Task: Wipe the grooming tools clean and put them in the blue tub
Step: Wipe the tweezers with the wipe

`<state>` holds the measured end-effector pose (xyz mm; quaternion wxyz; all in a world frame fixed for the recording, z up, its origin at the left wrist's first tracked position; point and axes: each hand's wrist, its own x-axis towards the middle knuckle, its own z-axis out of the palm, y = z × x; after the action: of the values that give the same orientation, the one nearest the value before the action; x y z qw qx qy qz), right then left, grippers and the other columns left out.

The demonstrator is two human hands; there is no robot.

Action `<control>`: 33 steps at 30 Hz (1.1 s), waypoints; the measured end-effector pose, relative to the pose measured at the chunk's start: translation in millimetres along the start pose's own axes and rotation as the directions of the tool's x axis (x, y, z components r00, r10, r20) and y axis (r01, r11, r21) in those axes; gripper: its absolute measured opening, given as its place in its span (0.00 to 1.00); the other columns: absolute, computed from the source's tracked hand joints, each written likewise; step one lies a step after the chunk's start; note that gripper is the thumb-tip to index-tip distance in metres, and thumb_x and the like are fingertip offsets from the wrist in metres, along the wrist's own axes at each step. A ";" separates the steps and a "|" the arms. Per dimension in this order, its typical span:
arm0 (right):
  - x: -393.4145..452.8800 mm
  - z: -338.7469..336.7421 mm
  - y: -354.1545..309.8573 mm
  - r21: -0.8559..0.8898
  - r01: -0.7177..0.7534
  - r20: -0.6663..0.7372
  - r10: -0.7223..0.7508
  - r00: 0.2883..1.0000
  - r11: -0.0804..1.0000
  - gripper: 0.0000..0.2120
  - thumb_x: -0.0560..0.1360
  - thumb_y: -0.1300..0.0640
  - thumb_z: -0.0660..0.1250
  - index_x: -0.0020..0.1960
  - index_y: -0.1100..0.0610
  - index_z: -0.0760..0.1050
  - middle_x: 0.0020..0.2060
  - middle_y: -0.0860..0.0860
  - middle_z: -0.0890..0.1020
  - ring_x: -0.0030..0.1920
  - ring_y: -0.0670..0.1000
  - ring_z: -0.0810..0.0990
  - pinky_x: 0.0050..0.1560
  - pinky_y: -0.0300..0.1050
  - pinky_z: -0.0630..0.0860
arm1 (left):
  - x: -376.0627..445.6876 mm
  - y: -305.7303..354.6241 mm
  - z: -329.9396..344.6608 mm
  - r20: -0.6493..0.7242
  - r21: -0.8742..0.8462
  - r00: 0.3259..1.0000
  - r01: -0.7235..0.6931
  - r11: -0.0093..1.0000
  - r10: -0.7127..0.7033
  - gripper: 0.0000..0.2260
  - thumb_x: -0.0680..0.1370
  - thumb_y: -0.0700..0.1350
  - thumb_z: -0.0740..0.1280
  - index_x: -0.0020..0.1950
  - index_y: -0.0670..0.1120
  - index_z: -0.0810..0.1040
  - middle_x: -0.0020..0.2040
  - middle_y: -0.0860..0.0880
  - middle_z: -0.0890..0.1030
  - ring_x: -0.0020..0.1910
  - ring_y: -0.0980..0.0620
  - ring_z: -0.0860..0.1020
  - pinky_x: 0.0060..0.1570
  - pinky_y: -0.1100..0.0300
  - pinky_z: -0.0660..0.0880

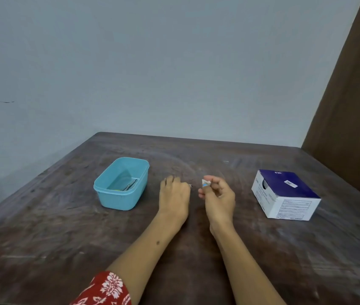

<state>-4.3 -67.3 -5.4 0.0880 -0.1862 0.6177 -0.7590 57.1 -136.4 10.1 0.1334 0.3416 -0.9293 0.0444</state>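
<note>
Left hand closed on perhaps 1 small tool, right hand pinching wipe just beside.

left hand on small metal tool | right hand pinching wipe | blue tub left

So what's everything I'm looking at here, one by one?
tub: one, light blue, on the table left of the hands, open.
metal tool: one, silver, lying inside the tub; something yellowish beside it, too small to tell.
box: one, dark blue top with white sides, on the table at the right.
wipe: one, white and blue, small, pinched in the right hand.
small tool: one, dark, only its tip shows past the left hand.
table: one, dark brown, worn.
sleeve: one, red with white print, bottom edge.
left hand: closed over the small tool.
right hand: raised, holding the wipe.
</note>
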 end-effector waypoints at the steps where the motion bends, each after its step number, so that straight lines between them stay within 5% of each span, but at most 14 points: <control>1: -0.1 0.5 -0.6 0.032 -0.018 -0.006 0.018 1.000 0.999 0.08 0.74 0.64 0.67 0.42 0.52 0.78 0.37 0.53 0.81 0.33 0.44 0.80 0.38 0.38 0.78 | -0.5 -0.4 0.0 -0.005 -0.001 1.000 -0.001 1.000 0.001 0.10 0.76 0.39 0.63 0.57 0.43 0.76 0.60 0.43 0.75 0.63 0.45 0.69 0.65 0.52 0.64; 5: -0.8 1.8 -1.4 0.120 -0.064 -0.030 0.068 0.997 0.991 0.03 0.73 0.59 0.69 0.42 0.57 0.76 0.37 0.53 0.81 0.34 0.47 0.81 0.39 0.41 0.79 | -3.9 -1.4 -2.6 -0.071 -0.048 0.997 -0.020 0.999 0.017 0.09 0.76 0.39 0.63 0.55 0.43 0.76 0.58 0.44 0.75 0.59 0.46 0.70 0.59 0.54 0.66; 8: -2.1 0.7 -1.8 0.148 -0.066 -0.027 0.071 0.997 0.987 0.03 0.75 0.64 0.65 0.44 0.59 0.75 0.40 0.56 0.83 0.35 0.49 0.82 0.38 0.40 0.79 | -7.9 -4.2 -0.2 -0.240 -0.377 0.967 -0.015 0.926 -0.082 0.08 0.78 0.39 0.61 0.53 0.42 0.78 0.52 0.45 0.79 0.52 0.49 0.74 0.52 0.57 0.71; 10: -3.0 -0.9 -2.6 0.140 -0.062 -0.017 0.065 0.998 0.988 0.06 0.75 0.68 0.61 0.46 0.59 0.74 0.41 0.55 0.84 0.37 0.50 0.83 0.40 0.41 0.80 | -12.3 -4.8 -1.1 -0.283 -0.639 0.937 -0.025 0.768 -0.206 0.08 0.77 0.40 0.63 0.53 0.43 0.80 0.47 0.47 0.82 0.45 0.54 0.77 0.48 0.61 0.74; 13: -3.5 -1.8 -3.2 0.123 -0.055 -0.005 0.056 0.998 0.991 0.09 0.75 0.70 0.60 0.48 0.58 0.73 0.41 0.53 0.84 0.40 0.50 0.84 0.44 0.44 0.81 | -16.2 -3.5 -1.7 -0.135 -0.893 0.932 0.033 0.449 -0.336 0.07 0.76 0.39 0.66 0.52 0.43 0.82 0.41 0.51 0.83 0.38 0.59 0.81 0.46 0.64 0.78; 16: -3.0 -1.0 -1.7 0.097 -0.056 -0.008 0.058 0.998 0.994 0.07 0.75 0.68 0.62 0.46 0.59 0.74 0.40 0.52 0.84 0.40 0.50 0.84 0.47 0.47 0.81 | -15.5 0.9 2.0 0.038 -0.987 0.935 0.090 0.131 -0.352 0.06 0.76 0.36 0.67 0.46 0.44 0.82 0.38 0.49 0.84 0.36 0.55 0.83 0.46 0.56 0.81; 19: -1.7 -1.8 1.9 -0.047 0.000 -0.064 -0.003 0.998 0.999 0.08 0.72 0.64 0.68 0.40 0.51 0.79 0.39 0.50 0.84 0.40 0.49 0.84 0.47 0.49 0.80 | -16.6 6.9 2.9 0.118 -0.993 0.952 0.113 -0.037 -0.282 0.06 0.75 0.33 0.66 0.48 0.38 0.81 0.39 0.46 0.83 0.36 0.54 0.83 0.44 0.59 0.81; 23: -3.5 -2.8 -1.7 -0.094 0.033 -0.102 -0.043 0.994 0.995 0.10 0.70 0.63 0.71 0.39 0.48 0.80 0.36 0.49 0.84 0.38 0.47 0.82 0.43 0.46 0.79 | -17.6 8.6 4.6 0.107 -0.994 0.973 0.098 -0.052 -0.204 0.09 0.75 0.31 0.65 0.49 0.41 0.81 0.41 0.47 0.83 0.38 0.56 0.83 0.43 0.64 0.80; 33: -16.5 0.5 -17.1 -0.017 0.117 -0.003 -0.117 0.993 0.993 0.08 0.72 0.66 0.66 0.39 0.55 0.81 0.31 0.51 0.83 0.30 0.43 0.80 0.32 0.33 0.74 | -15.0 2.9 7.7 0.086 -0.996 0.955 0.078 -0.038 -0.284 0.13 0.74 0.28 0.65 0.51 0.44 0.81 0.42 0.48 0.84 0.38 0.56 0.83 0.44 0.61 0.80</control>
<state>12.6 -57.9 8.4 0.0406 -0.2211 0.6123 -0.7580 64.5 -126.3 -1.5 0.4072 0.2598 -0.6178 -0.6205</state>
